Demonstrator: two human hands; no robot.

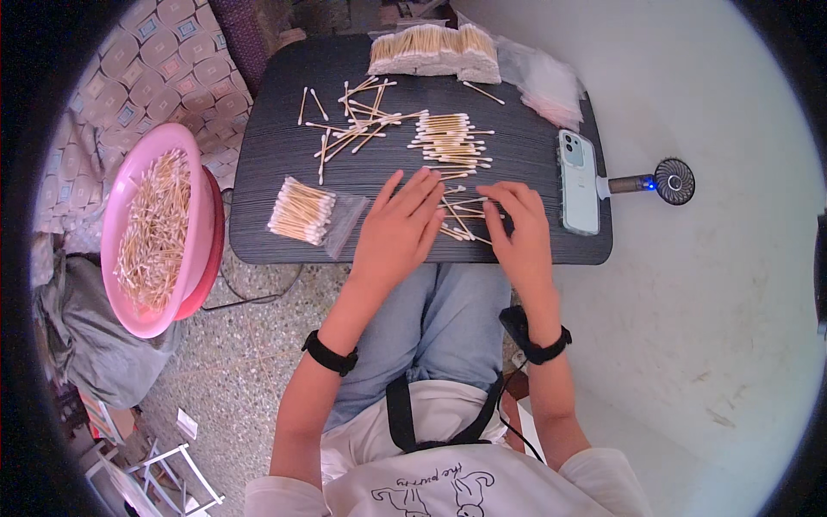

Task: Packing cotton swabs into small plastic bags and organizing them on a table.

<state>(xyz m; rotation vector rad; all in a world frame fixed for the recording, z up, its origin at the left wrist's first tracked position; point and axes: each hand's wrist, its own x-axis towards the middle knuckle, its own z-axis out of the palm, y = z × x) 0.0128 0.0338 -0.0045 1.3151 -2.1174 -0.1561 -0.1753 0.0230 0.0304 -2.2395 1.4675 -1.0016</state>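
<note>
While both hands rest on the dark table (276, 155), the left hand (398, 226) lies flat with fingers spread, touching the near edge of a small cluster of cotton swabs (461, 215). The right hand (521, 228) lies palm down with fingers loosely curled over the same cluster; whether it pinches any swab cannot be told.

Counts:
- One cluster under the hands, at the table's near edge, between the two hands.
- One ordered stack of swabs (448, 142) just beyond the cluster.
- One scattered group of loose swabs (353, 121) at the table's centre-left.
- One filled clear bag of swabs (303, 213) left of the left hand.
- One row of packed bundles (435, 50) at the far edge.
- One pink basin (194, 258) of swabs beside the table.
- One phone (579, 183) and one handheld fan (663, 182) at the right.

Each swab has a thin, pale wooden stick with white cotton tips at both ends.
</note>
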